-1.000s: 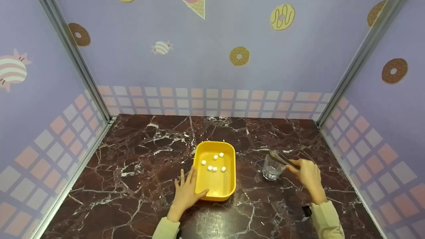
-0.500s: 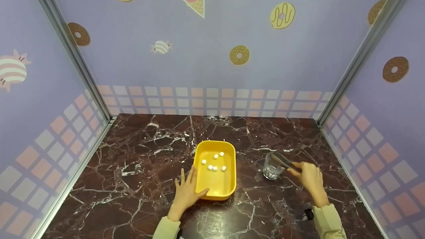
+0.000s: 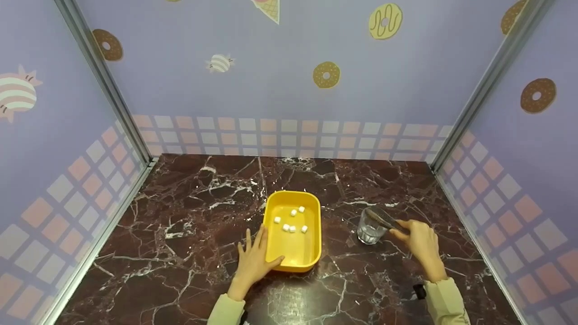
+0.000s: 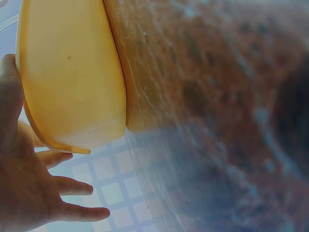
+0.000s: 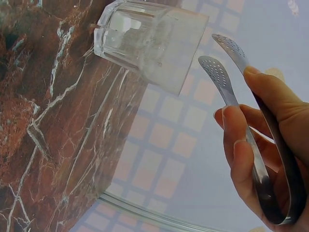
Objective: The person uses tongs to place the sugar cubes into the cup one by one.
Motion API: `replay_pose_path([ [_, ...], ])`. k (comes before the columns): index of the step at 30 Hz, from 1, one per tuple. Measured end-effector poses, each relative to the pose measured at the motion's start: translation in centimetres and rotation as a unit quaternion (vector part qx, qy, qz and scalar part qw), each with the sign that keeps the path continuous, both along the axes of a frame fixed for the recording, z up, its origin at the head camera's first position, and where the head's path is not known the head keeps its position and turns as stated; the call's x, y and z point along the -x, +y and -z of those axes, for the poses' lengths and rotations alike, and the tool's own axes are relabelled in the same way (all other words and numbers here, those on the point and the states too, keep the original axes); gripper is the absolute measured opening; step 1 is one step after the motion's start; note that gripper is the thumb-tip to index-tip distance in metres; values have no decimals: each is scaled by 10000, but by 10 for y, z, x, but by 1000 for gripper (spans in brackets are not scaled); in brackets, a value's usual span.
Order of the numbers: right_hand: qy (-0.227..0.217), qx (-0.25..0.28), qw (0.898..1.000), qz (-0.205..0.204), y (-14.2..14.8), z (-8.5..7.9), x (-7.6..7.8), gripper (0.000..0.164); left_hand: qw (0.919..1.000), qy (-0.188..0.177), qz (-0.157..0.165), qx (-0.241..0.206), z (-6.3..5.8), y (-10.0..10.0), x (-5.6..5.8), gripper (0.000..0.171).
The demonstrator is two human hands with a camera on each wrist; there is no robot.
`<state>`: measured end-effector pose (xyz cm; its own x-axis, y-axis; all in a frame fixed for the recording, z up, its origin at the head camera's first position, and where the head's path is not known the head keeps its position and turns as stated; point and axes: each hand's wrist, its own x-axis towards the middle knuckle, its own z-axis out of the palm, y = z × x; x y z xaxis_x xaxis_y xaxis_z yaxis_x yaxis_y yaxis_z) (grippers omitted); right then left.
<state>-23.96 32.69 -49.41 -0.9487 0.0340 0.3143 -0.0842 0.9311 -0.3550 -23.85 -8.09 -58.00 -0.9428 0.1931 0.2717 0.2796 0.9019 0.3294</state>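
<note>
My right hand (image 3: 420, 241) holds metal tongs (image 5: 270, 159) with perforated tips, thumb on one arm and fingers curled round the other. The tips stand apart, with nothing between them. In the head view the tongs overlap the mouth of a clear drinking glass (image 3: 369, 232); the right wrist view shows the tips just beyond its rim. A whitish lump (image 5: 126, 23) shows through the glass near its base. My left hand (image 3: 255, 262) rests against the yellow tray (image 3: 293, 259), fingers spread along its left side and thumb over the near rim. Several small white cubes (image 3: 289, 228) lie inside the tray.
The tabletop (image 3: 180, 253) is dark red marble with white veins. A lilac back wall (image 3: 271, 90) and side walls with metal corner strips enclose it. A stretch of table separates the tray from the glass.
My right hand with the tongs has shifted slightly right and towards me. The left hand, tray and cubes stay in place.
</note>
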Motion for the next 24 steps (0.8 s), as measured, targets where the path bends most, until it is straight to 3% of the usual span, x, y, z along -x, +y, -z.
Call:
replay_pose_path([
  [6, 207, -139, 9997, 22, -3, -4, -1, 43, 10000, -55, 13, -11, -1, 0, 0, 92],
  [13, 818, -310, 9961, -89, -16, -16, 0, 45, 10000, -64, 19, -26, 0, 0, 1, 93],
  [24, 774, -16, 9928, -913, -60, -35, 10, 44, 9999, -127, -12, -38, 0, 0, 1, 93],
])
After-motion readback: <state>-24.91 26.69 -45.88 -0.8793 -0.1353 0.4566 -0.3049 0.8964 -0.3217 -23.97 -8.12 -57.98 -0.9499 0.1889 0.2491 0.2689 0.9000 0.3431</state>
